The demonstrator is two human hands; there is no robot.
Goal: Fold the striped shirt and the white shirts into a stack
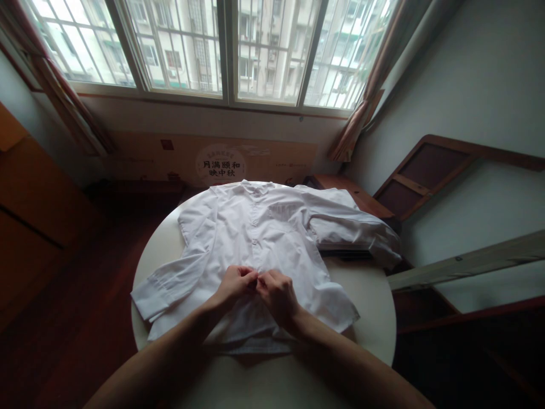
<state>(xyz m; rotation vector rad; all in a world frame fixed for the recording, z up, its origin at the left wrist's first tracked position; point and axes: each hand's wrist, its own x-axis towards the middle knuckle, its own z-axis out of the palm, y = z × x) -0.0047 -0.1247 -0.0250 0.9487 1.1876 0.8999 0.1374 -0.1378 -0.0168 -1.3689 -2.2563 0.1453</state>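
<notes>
**Hands pinching the shirt front at the placket**

Left hand (233,282) and right hand (276,292) meet, fingertips pinched narrow on the front of the white shirt (259,238), laid flat and collar-away on the round table (374,307). Risk: thin cloth may slip from the pinch or bunch; the far sleeve (357,230) overhangs the edge and could drag.

1. The Chinese characters "月满愿和" are read in dark print as the upper line inside a pale round emblem on the brown cardboard panel (213,162) that is propped against the wall under the window.
2. Below them, in the same emblem, "映中秋" is read as the second line.
3. Smaller print arched above the characters, and small marks elsewhere on the panel, are too blurred to be read.
</notes>
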